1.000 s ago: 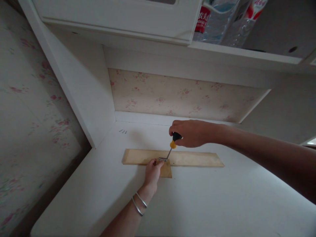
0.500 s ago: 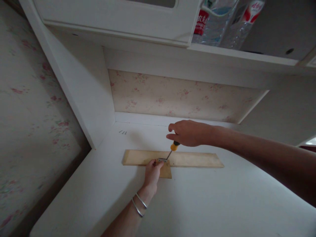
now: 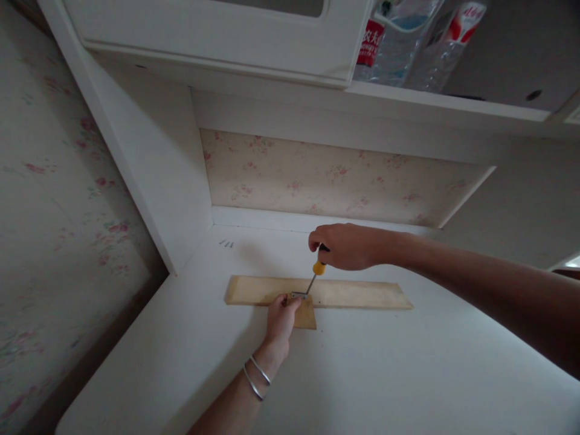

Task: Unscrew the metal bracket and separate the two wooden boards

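Right hand (image 3: 347, 246) is closed round the black-and-yellow handle of a screwdriver (image 3: 319, 268), its thin metal shaft meeting a small metal bracket (image 3: 299, 295). Left hand (image 3: 281, 320) grips the flat wooden block (image 3: 306, 317) beneath, which juts past a long, pale wooden board (image 3: 362, 294) on the smooth white desk (image 3: 408, 368).

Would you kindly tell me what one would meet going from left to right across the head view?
Flowered wallpaper at the left edge, three small screws or nails, left hand, screwdriver, bottle with a red-and-white label, dark round hole.
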The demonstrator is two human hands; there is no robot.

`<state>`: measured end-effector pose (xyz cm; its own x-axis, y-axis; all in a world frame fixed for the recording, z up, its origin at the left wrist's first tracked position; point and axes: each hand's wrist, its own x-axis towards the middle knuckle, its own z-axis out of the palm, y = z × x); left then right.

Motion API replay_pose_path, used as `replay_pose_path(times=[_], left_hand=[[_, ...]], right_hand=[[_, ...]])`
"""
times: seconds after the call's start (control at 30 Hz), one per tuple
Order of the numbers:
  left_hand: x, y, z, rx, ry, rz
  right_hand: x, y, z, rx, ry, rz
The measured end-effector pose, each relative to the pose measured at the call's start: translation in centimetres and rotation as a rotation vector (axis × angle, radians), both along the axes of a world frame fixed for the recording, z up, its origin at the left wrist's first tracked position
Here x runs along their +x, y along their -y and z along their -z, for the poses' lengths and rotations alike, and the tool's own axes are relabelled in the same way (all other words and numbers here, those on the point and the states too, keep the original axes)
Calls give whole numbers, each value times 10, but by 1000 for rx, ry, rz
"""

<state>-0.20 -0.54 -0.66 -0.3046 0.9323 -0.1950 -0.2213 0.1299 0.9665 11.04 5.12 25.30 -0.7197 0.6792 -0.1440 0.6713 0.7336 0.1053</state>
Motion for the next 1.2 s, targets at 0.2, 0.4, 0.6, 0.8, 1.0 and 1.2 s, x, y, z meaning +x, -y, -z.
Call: replay_pose_path(times=[0.2, 0.4, 0.6, 0.8, 1.0, 1.2], left_hand=[[0, 0, 0, 16, -6, 2], [0, 0, 0, 10, -2, 2], [0, -3, 5, 16, -22, -3], [0, -1, 2, 22, -9, 1], [0, 1, -2, 19, -11, 5], [0, 1, 1, 40, -15, 8]], right_hand=[[1, 1, 3, 47, -14, 140], [5, 4, 1, -1, -94, 0], [1, 3, 0, -102, -56, 237], [1, 2, -1, -59, -101, 34], [2, 2, 3, 29, -96, 99], [1, 3, 0, 67, -65, 150]])
